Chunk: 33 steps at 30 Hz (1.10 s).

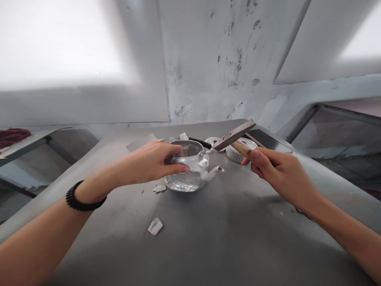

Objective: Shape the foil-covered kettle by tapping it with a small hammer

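My left hand point(160, 161) is closed on the rim of a shiny metal kettle point(186, 182), thumb outside and fingers inside the open top. The kettle stands lidless on the grey table, its spout point(212, 172) pointing right. In my right hand point(268, 165) is a hammer point(233, 136), gripped by its wooden handle. Its head is raised above and to the right of the kettle's rim, near a bracket point(204, 159) on the kettle's side. Whether the head touches the kettle I cannot tell.
Behind the hammer stand round perforated metal parts point(236, 155) and a dark flat panel point(268, 141). Paper scraps point(155, 226) lie on the grey table point(208, 238). A wall point(214, 59) rises behind. Other tables flank it, the left one bearing a dark red cloth point(13, 137).
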Available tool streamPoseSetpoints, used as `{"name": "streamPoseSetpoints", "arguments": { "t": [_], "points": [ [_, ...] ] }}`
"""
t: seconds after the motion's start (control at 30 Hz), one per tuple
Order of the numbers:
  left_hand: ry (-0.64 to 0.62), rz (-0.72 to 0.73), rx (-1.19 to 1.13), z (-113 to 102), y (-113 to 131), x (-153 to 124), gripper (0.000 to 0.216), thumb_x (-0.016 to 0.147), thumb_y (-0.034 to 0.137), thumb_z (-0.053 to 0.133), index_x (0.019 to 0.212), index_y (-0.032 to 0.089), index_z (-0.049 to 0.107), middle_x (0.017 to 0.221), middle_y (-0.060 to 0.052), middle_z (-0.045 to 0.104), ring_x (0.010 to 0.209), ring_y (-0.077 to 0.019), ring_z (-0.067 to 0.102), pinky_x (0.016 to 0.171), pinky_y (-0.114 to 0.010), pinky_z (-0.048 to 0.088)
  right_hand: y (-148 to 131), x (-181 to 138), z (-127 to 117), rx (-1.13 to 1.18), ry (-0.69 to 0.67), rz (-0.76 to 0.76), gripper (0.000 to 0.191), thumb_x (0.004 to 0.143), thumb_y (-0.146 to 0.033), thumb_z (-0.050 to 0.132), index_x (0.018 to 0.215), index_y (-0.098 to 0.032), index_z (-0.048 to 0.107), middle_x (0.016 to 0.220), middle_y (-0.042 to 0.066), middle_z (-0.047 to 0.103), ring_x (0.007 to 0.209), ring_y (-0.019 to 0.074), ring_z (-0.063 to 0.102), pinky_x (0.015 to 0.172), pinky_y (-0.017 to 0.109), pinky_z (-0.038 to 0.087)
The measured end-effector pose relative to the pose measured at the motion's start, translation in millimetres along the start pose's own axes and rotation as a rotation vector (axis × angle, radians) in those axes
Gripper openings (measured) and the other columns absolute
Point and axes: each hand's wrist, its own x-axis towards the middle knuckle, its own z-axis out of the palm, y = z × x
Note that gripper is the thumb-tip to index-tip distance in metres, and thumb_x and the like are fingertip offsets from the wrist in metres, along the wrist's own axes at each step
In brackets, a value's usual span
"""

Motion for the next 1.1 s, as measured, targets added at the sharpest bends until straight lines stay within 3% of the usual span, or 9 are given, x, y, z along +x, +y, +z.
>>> {"name": "streamPoseSetpoints", "arguments": {
  "t": [0.13, 0.33, 0.53, 0.8, 0.97, 1.1],
  "points": [
    [-0.022, -0.087, -0.059, -12.4, 3.8, -3.3, 0.052, 0.095, 0.076, 0.052, 0.089, 0.025, 0.063, 0.069, 0.001, 0.056, 0.057, -0.0159, 0.047, 0.051, -0.030, 0.026, -4.7, 0.7, -0.4, 0.021, 0.013, -0.001, 0.057, 0.101, -0.073, 0.048, 0.080, -0.025, 0.072, 0.058, -0.002, 0.046, 0.050, 0.0134, 0.037, 0.048, 0.030, 0.028],
    [-0.016, -0.037, -0.320, -14.5, 1.1, -2.5, 0.045, 0.097, 0.065, 0.058, 0.083, 0.022, 0.059, 0.074, 0.000, 0.048, 0.063, -0.0147, 0.045, 0.056, -0.030, 0.028, -7.9, 1.8, 2.3, 0.088, 0.027, 0.005, 0.058, 0.102, -0.072, 0.048, 0.077, -0.024, 0.072, 0.053, -0.002, 0.043, 0.047, 0.0126, 0.035, 0.047, 0.030, 0.027],
    [0.074, -0.216, -0.321, -10.6, 2.2, -1.9, 0.045, 0.093, 0.060, 0.065, 0.072, 0.021, 0.053, 0.068, 0.001, 0.044, 0.058, -0.0133, 0.040, 0.053, -0.030, 0.022, -7.5, -0.6, 2.1, 0.163, 0.006, 0.052, 0.056, 0.102, -0.071, 0.050, 0.080, -0.024, 0.071, 0.055, -0.003, 0.040, 0.048, 0.0127, 0.033, 0.047, 0.030, 0.025],
    [0.114, -0.204, -0.281, -8.6, 5.8, -0.1, 0.047, 0.093, 0.065, 0.061, 0.075, 0.021, 0.062, 0.066, -0.001, 0.054, 0.055, -0.0146, 0.046, 0.051, -0.030, 0.025, -8.2, -0.8, 2.5, 0.120, 0.001, 0.090, 0.057, 0.101, -0.072, 0.048, 0.081, -0.024, 0.072, 0.057, -0.002, 0.043, 0.050, 0.0128, 0.035, 0.050, 0.031, 0.027],
    [0.037, -0.173, -0.202, -21.4, -4.0, -3.7, 0.041, 0.095, 0.061, 0.060, 0.085, 0.023, 0.069, 0.076, -0.002, 0.063, 0.062, -0.0172, 0.054, 0.054, -0.030, 0.031, -7.4, 0.3, 2.5, 0.073, 0.002, 0.069, 0.059, 0.100, -0.073, 0.048, 0.080, -0.023, 0.072, 0.056, -0.002, 0.045, 0.049, 0.0127, 0.036, 0.050, 0.030, 0.027],
    [-0.133, -0.118, -0.193, -41.0, -21.3, -12.6, 0.037, 0.093, 0.060, 0.063, 0.082, 0.025, 0.068, 0.078, -0.002, 0.064, 0.064, -0.0174, 0.056, 0.056, -0.029, 0.039, -5.1, 1.2, 2.7, 0.067, -0.029, 0.042, 0.059, 0.099, -0.074, 0.050, 0.080, -0.023, 0.073, 0.057, -0.002, 0.045, 0.050, 0.0129, 0.035, 0.049, 0.030, 0.026]
  ]
}}
